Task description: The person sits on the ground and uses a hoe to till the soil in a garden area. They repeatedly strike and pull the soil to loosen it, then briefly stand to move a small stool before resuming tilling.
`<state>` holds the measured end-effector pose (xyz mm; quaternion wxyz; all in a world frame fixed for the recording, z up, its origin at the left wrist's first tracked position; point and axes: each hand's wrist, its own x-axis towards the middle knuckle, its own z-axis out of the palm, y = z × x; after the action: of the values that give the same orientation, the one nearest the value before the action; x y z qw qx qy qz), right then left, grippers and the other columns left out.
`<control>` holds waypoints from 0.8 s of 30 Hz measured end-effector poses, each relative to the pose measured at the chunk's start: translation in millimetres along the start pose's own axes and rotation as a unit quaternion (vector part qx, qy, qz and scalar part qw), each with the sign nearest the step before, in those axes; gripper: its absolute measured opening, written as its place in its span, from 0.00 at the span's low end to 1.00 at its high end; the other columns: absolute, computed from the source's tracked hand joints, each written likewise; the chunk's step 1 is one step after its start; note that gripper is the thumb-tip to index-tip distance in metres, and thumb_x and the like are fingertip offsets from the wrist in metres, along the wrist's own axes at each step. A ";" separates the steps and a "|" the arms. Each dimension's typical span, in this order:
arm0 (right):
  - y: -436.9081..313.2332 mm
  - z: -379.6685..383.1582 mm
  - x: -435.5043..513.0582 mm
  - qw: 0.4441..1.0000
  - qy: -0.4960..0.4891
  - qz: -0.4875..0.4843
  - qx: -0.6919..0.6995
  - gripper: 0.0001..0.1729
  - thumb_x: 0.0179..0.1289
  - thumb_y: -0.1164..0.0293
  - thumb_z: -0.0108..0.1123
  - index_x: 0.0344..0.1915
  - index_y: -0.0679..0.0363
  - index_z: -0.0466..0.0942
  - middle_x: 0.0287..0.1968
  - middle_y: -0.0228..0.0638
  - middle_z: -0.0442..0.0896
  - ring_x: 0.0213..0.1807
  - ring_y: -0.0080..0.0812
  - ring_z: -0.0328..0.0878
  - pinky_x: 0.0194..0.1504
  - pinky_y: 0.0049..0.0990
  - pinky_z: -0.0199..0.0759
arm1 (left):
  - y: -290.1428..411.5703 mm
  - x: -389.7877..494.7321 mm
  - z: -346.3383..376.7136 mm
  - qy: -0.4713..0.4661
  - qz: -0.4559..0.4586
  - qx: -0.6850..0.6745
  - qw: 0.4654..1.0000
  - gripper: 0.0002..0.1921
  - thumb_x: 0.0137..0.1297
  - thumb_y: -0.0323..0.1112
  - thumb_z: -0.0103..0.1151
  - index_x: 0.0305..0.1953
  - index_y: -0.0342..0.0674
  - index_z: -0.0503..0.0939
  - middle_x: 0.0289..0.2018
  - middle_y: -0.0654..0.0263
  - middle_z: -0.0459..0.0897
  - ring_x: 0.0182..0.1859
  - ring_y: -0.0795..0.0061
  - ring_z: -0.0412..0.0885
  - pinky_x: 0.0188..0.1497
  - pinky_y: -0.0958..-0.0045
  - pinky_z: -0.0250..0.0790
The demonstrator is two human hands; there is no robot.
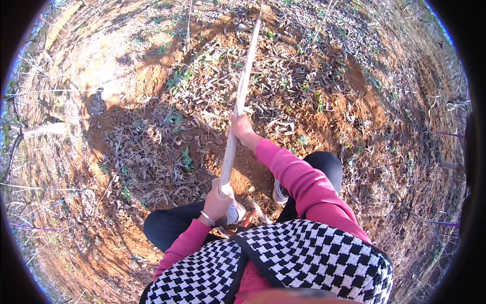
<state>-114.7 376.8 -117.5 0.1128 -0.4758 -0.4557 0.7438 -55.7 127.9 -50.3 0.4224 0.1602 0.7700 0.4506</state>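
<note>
A long, pale wooden handle (245,76) runs from near my body up to the top of the view, where it narrows with distance. What is fixed to its far end is too small to tell, against a patch of bare reddish soil. My left hand (216,203) grips the near end, low in front of my lap, with a pale bracelet on the wrist. Farther up the shaft, my right hand (242,127) is wrapped around it. Dry leaves (265,64) and small green weeds (186,159) cover the soil on both sides of the handle.
Under me are a wooden piece (256,209) and a reddish bar, partly hidden between my shoes (279,192). Thin cords (41,188) stretch in from the left and right rims. A pale, thick stem (44,130) stands at the left. Bare stems rise near the top.
</note>
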 end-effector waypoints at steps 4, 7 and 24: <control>-45.2 -16.4 24.8 0.993 0.041 -0.033 -0.104 0.20 0.71 0.59 0.49 0.35 0.69 0.70 0.19 0.39 0.78 0.17 0.35 0.80 0.19 0.31 0.76 | 44.3 86.8 20.0 -0.072 -0.047 -0.079 0.993 0.11 0.55 0.27 0.57 0.38 0.34 0.68 0.18 0.67 0.70 0.13 0.79 0.67 0.13 0.75 0.60; -56.3 -15.8 48.9 0.995 0.011 -0.046 -0.082 0.22 0.71 0.58 0.47 0.34 0.69 0.70 0.18 0.38 0.78 0.17 0.35 0.81 0.19 0.32 0.75 | 58.2 127.9 25.6 -0.089 -0.085 -0.212 0.969 0.10 0.54 0.27 0.58 0.35 0.35 0.67 0.16 0.68 0.68 0.11 0.78 0.65 0.13 0.75 0.59; -30.3 4.2 36.0 0.996 -0.061 0.045 -0.049 0.25 0.74 0.55 0.42 0.44 0.72 0.63 0.26 0.44 0.77 0.20 0.37 0.79 0.22 0.35 0.76 | 6.5 119.6 1.2 -0.059 -0.088 -0.065 0.992 0.15 0.51 0.27 0.58 0.41 0.33 0.70 0.21 0.67 0.72 0.19 0.78 0.71 0.17 0.74 0.63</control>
<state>-144.9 413.0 -114.9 0.0279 -0.4542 -0.4761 0.7525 -126.4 207.1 -105.7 0.5145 0.0908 0.7240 0.4505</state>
